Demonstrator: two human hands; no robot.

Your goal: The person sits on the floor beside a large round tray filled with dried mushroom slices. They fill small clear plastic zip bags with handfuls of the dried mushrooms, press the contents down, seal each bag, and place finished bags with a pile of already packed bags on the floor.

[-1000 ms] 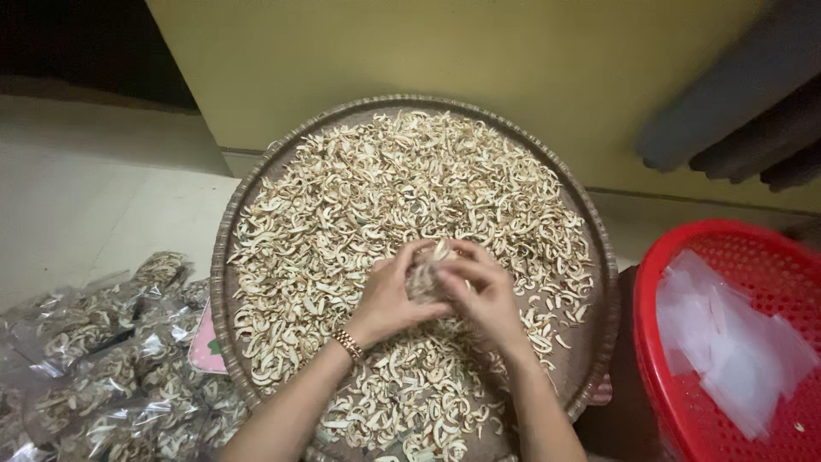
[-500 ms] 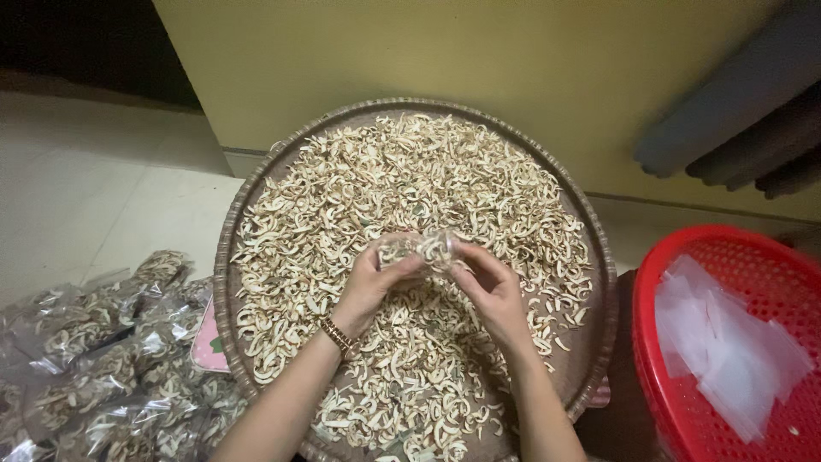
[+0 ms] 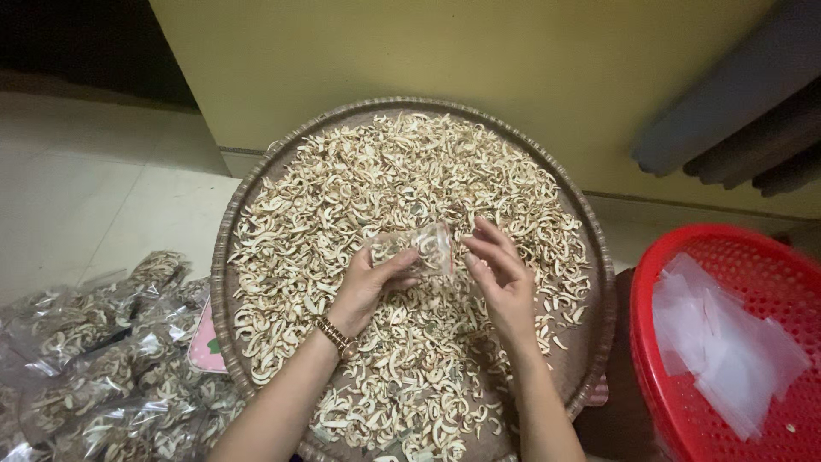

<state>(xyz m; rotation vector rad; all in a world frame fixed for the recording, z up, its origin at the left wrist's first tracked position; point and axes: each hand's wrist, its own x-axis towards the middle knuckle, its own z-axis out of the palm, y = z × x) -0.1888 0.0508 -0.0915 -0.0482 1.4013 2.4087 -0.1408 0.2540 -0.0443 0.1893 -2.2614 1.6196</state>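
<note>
A big round woven tray (image 3: pixel 229 257) is covered with pale, curled dried slices (image 3: pixel 359 180). Above its middle, my left hand (image 3: pixel 369 282) holds a small clear plastic bag (image 3: pixel 416 248) with a few slices inside, thumb pinching its lower edge. My right hand (image 3: pixel 499 275) is just right of the bag, fingers spread and lightly bent, its fingertips at the bag's right edge. A gold-coloured bracelet (image 3: pixel 336 336) sits on my left wrist.
Several filled clear bags of slices (image 3: pixel 103 359) lie piled on the floor at the lower left. A red perforated basket (image 3: pixel 684 257) at the right holds flat empty clear bags (image 3: pixel 727 342). A yellow wall (image 3: pixel 479 60) rises behind the tray.
Both hands have lifted from the heap of slices. The bag was bunched between them; now my left hand holds it up and my right hand has loosened beside it.
</note>
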